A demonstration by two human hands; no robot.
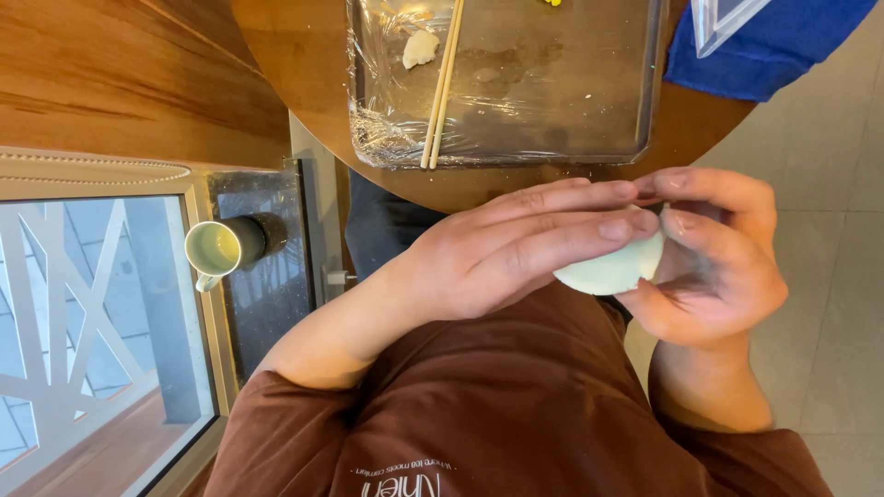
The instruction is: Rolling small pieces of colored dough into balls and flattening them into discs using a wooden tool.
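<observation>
Pale dough wrapper [608, 271], pinched between left hand [502, 253], right hand [714, 262]

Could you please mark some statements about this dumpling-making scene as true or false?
1. Both hands hold the dumpling wrapper. True: the left hand and right hand pinch it together.
2. The chopsticks lie on the floor. False: they rest across the tray.
3. The tray is lined with cling film. True.
4. The cup stands inside the tray. False: it stands on a dark ledge by the window, apart from the table.
5. The tray is full of finished dumplings. False: only one dumpling shows, near the chopsticks.
</observation>
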